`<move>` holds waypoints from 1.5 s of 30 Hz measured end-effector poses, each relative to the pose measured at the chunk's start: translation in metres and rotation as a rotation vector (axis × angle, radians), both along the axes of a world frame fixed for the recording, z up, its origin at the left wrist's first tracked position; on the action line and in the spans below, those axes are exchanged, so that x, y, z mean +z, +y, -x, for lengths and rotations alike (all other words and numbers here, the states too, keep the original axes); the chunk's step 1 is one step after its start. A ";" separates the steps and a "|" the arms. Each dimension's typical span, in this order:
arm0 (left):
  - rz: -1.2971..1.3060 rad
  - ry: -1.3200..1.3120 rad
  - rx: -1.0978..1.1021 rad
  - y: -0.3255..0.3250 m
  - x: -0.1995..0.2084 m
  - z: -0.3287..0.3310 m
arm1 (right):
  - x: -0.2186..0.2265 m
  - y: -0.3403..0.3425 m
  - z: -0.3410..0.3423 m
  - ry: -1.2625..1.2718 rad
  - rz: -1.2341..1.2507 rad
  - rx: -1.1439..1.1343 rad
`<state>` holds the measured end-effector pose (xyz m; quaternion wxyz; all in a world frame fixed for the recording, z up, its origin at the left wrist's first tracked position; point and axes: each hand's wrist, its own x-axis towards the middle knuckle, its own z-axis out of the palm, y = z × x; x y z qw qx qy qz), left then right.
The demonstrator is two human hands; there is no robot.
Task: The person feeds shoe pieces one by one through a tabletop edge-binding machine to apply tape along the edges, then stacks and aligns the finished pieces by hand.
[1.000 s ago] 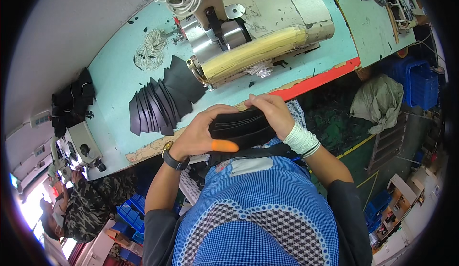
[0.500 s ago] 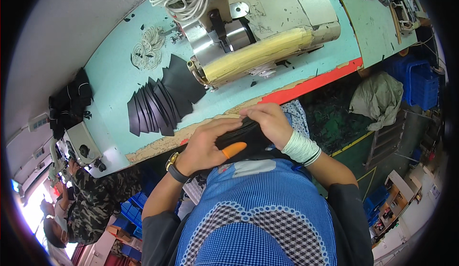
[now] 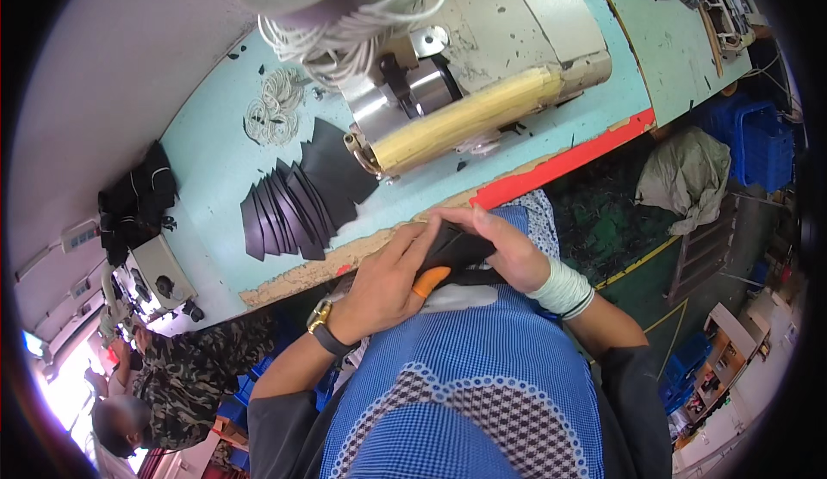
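Note:
Above my lap, at the table's near edge, I hold a stack of dark, flat leather-like pieces (image 3: 455, 250) between both hands. My left hand (image 3: 389, 274) is closed along the left side of the stack; its thumb wears an orange finger cot (image 3: 430, 282) and lies near the lower edge. My right hand (image 3: 514, 253) grips the stack from the right, with white wrapping (image 3: 562, 289) round the wrist. The fingertips of both hands come close together at the top of the stack. Just beyond, similar black pieces (image 3: 289, 210) lie fanned out on the light-blue table (image 3: 207, 220).
A sewing machine (image 3: 465, 121) with a yellow-wrapped arm stands beyond my hands. White cord (image 3: 370, 27) hangs from a spool above it; a loose coil (image 3: 274, 108) lies left. A person in camouflage (image 3: 185, 384) works at far left. Blue crates (image 3: 762, 152) stand right.
The stack has tilted so a broad dark face shows instead of its layered edges. My right hand has shifted slightly right and down, its fingers more upright. The view has shifted slightly.

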<state>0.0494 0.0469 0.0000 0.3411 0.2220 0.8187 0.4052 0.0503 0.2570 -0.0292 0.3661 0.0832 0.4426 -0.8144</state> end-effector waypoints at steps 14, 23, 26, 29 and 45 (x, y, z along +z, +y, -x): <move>-0.118 -0.229 0.190 -0.027 0.006 0.091 | 0.015 0.039 0.051 0.049 -0.149 0.378; -0.101 -0.191 -0.084 -0.088 -0.032 0.192 | 0.025 0.057 0.148 0.597 -0.767 0.276; -0.110 -0.175 -0.082 -0.093 -0.036 0.193 | 0.027 0.055 0.162 0.823 -0.872 0.309; -0.127 -0.146 -0.086 -0.089 -0.049 0.191 | 0.018 0.046 0.174 1.097 -0.935 0.249; -0.122 -0.109 -0.089 -0.097 -0.055 0.197 | 0.025 0.045 0.174 1.159 -1.148 0.282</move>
